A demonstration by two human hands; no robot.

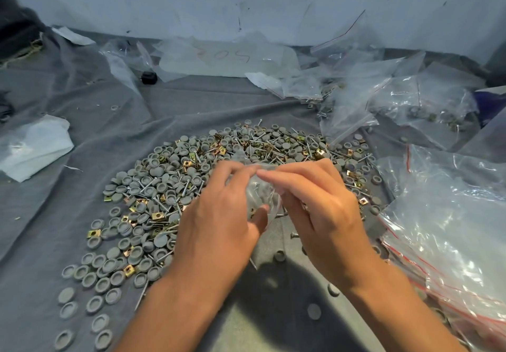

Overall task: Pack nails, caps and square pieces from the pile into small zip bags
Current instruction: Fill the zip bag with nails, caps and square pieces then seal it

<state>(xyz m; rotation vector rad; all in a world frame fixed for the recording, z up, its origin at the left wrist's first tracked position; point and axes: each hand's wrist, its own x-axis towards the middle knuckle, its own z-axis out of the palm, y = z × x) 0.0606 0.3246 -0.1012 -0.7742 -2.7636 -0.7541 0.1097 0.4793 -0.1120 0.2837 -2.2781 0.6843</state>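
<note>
Fingertips [247,169] of the left hand [219,214] and those of the right hand [315,201] pinched the top edge of one small zip bag [261,198], held just above the pile [191,176] of grey caps [123,180], nails [161,204] and brass square pieces [157,215] on the grey cloth [95,121]. Contents of the bag were too blurred to identify. The step in hand appeared to be working the bag mouth, opening or sealing; which could not be told. Next move likely required a firm two-sided pinch along the zip. More bags [449,228] lay at right.
</note>
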